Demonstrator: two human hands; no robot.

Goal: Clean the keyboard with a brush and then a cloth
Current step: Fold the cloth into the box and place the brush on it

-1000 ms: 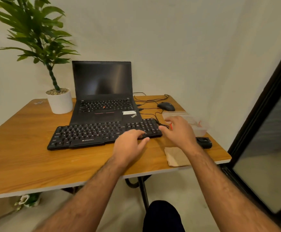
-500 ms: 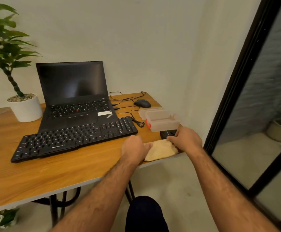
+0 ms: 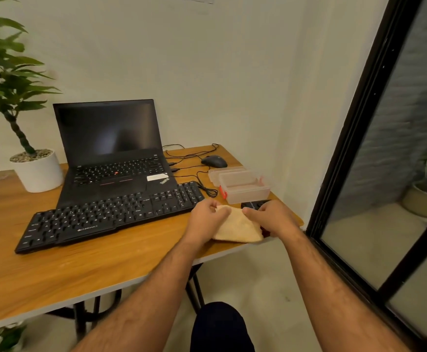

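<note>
A black keyboard (image 3: 110,214) lies across the wooden table (image 3: 55,270) in front of an open laptop (image 3: 113,153). A beige cloth (image 3: 238,228) hangs lifted at the table's right front corner. My left hand (image 3: 204,221) pinches its top left edge and my right hand (image 3: 271,219) pinches its top right edge. Something small and red (image 3: 265,232) shows under my right hand; I cannot tell what it is. No brush is clearly visible.
A clear plastic box (image 3: 245,190) with a red clasp and a lid behind it stands right of the keyboard. A small black object (image 3: 253,205) lies beside it. A mouse (image 3: 214,161), cables, and a potted plant (image 3: 36,168) sit further back. A dark door frame (image 3: 354,138) stands at right.
Both hands left the keyboard's right end, reached the cloth at the table corner, gripped it and raised it off the table. The view swung to the right.
</note>
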